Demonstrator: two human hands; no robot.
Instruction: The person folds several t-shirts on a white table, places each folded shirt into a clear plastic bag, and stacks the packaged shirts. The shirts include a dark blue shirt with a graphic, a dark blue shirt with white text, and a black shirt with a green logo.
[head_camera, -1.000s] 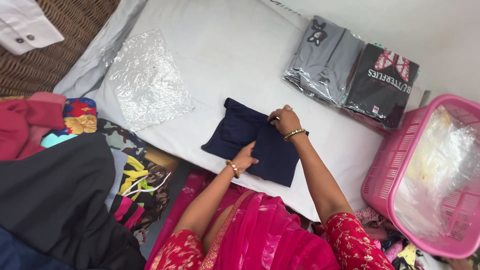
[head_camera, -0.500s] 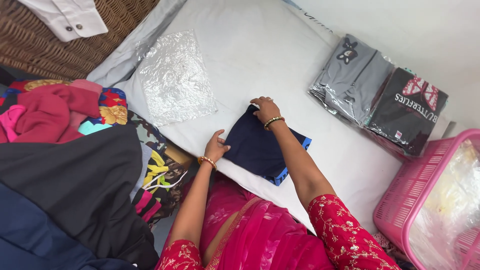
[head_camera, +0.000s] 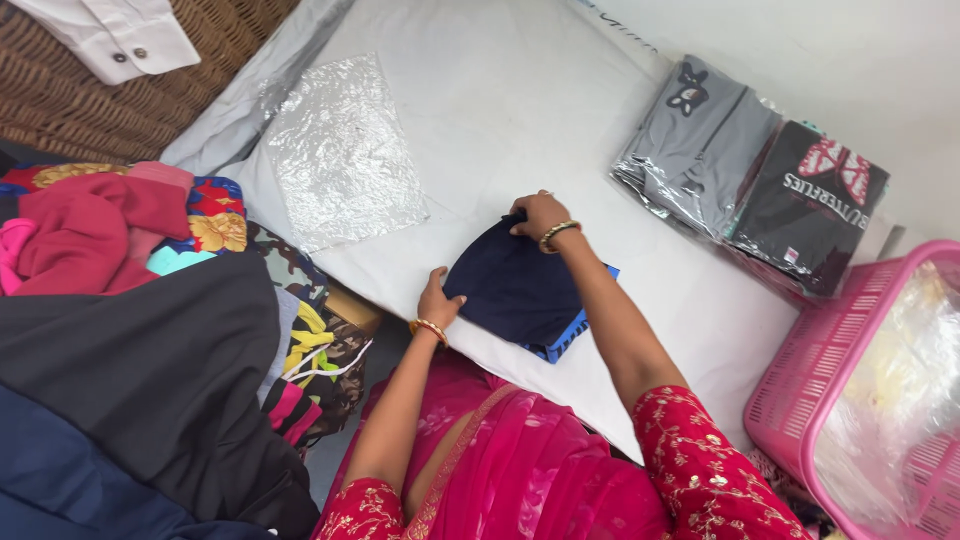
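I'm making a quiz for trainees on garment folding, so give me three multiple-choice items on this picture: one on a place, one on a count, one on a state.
1. Where does the empty clear plastic bag lie?
A. in the pink basket
B. flat on the white table, left of the hands
C. on the wicker basket

2. How many bagged folded shirts lie at the table's far right?
A. two
B. four
C. none

3. How is the navy garment held?
A. hanging in the air
B. under one hand only
C. folded on the table under both hands

Answers: 1 B, it lies on the white table. 2 A, a grey shirt and a black shirt. 3 C, left hand and right hand rest on it.
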